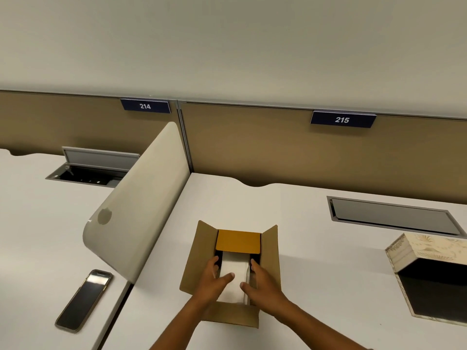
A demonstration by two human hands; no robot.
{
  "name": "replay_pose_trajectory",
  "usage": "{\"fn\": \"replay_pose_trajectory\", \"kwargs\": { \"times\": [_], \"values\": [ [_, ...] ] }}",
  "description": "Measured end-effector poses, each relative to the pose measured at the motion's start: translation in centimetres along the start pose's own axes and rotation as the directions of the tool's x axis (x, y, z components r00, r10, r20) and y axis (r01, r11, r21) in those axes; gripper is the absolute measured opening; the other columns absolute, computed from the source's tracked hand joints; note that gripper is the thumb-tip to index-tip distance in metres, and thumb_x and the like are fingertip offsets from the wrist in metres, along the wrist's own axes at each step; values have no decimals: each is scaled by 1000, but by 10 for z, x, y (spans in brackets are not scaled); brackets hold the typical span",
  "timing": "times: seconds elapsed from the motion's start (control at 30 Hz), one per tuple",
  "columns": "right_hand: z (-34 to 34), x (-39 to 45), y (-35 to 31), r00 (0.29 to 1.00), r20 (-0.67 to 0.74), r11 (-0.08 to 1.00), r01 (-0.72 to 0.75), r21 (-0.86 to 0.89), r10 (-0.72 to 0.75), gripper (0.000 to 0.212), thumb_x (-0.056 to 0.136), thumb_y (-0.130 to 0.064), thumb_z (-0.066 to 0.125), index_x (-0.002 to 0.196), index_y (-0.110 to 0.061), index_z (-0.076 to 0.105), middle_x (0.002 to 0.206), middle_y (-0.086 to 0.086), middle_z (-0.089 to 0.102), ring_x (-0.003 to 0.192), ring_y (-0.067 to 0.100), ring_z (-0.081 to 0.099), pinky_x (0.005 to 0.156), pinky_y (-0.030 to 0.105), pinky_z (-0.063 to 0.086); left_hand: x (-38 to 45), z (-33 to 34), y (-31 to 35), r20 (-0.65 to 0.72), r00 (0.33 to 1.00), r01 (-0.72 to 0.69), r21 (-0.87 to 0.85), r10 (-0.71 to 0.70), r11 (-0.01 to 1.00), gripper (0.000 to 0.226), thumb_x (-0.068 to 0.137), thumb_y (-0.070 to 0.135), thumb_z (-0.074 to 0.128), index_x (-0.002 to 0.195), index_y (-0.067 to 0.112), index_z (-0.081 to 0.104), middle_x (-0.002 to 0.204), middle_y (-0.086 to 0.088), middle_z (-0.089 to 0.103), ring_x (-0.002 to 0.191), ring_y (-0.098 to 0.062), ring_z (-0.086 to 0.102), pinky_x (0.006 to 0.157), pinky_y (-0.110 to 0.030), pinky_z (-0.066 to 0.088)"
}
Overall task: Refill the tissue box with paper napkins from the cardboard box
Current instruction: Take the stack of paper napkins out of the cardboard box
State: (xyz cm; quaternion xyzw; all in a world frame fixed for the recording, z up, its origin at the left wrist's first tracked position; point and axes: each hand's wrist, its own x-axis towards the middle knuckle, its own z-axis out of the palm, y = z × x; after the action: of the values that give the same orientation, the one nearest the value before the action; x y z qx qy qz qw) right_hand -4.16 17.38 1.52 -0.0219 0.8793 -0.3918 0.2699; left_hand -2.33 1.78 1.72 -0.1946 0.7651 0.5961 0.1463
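Cardboard box (202,258) on white desk (316,286), flaps folded open, just right of cream divider panel (141,205). Stack of white paper napkins (233,269) inside. Left hand (214,281) and right hand (260,284) both reaching in, fingers curled down each side of stack, thumbs on top; stack pinched between them. Tissue box (429,253) well apart at right edge, tipped, dark opening showing. Phone (84,300) flat on neighbouring desk, left.
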Motion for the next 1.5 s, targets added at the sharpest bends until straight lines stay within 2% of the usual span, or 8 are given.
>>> {"fn": "replay_pose_trajectory", "kwargs": {
  "times": [0.17, 0.43, 0.6, 0.77, 0.9, 1.1, 1.33, 1.5],
  "values": [
    [-2, 17, -11, 991, 27, 962, -137, 236, 134, 77, 94, -42, 52, 153, -23, 7, 161, 1, 15, 145, 25, 25, 112, 39, 32, 13, 5, -4, 29, 991, 133, -68, -132, 989, 76, 91, 33, 60, 150, 18, 16, 160, -10, 19, 144, -31, 25, 113, -44, 30],
    [9, 57, -14, 931, 153, 803, -364, 471, 332, 77, 95, -48, 44, 152, -14, 4, 160, 7, 13, 146, 29, 20, 115, 40, 25, 37, 13, -6, 16, 978, 209, -52, -208, 977, 76, 93, 29, 57, 152, 13, 12, 161, -10, 16, 146, -30, 23, 115, -41, 28],
    [18, 72, -7, 902, 168, 750, -425, 507, 397, 76, 95, -48, 44, 151, -12, 8, 160, 8, 16, 145, 28, 21, 115, 38, 24, 47, 15, -8, 53, 964, 262, -20, -260, 965, 77, 93, 30, 57, 151, 11, 10, 160, -9, 19, 145, -29, 24, 114, -39, 29],
    [27, 78, -1, 892, 163, 737, -442, 511, 422, 73, 95, -43, 46, 151, -9, 11, 157, 10, 22, 141, 27, 29, 112, 35, 29, 54, 20, -15, 70, 957, 284, -23, -282, 959, 80, 82, 35, 63, 148, 12, 24, 150, -8, 39, 135, -26, 41, 113, -40, 37],
    [34, 79, -1, 887, 148, 742, -448, 499, 436, 77, 94, -42, 49, 152, -11, 8, 157, 10, 24, 140, 28, 31, 110, 36, 32, 56, 23, -11, 25, 954, 299, 5, -299, 954, 70, 92, 25, 58, 148, 8, 20, 148, -12, 40, 136, -29, 41, 108, -36, 38],
    [33, 81, 5, 881, 164, 723, -461, 514, 445, 76, 93, -40, 53, 150, -10, 14, 152, 11, 33, 134, 27, 39, 103, 32, 37, 71, 28, -31, 17, 949, 314, -24, -314, 949, 75, 81, 28, 65, 144, 7, 30, 139, -15, 50, 126, -30, 51, 105, -44, 46],
    [30, 81, 6, 889, 197, 727, -452, 518, 413, 71, 90, -33, 61, 145, -8, 24, 143, 12, 44, 115, 22, 49, 88, 26, 41, 70, 24, -32, 66, 953, 300, -89, -294, 950, 71, 68, 24, 72, 132, 7, 45, 118, -14, 64, 103, -24, 65, 70, -25, 54],
    [29, 78, 4, 903, 199, 728, -426, 537, 382, 73, 86, -33, 66, 144, -12, 26, 141, 11, 46, 115, 22, 51, 93, 28, 45, 71, 23, -34, 64, 952, 306, -122, -300, 944, 51, 77, 14, 72, 124, 3, 56, 112, -20, 68, 102, -30, 67, 95, -45, 54]
  ]
}}
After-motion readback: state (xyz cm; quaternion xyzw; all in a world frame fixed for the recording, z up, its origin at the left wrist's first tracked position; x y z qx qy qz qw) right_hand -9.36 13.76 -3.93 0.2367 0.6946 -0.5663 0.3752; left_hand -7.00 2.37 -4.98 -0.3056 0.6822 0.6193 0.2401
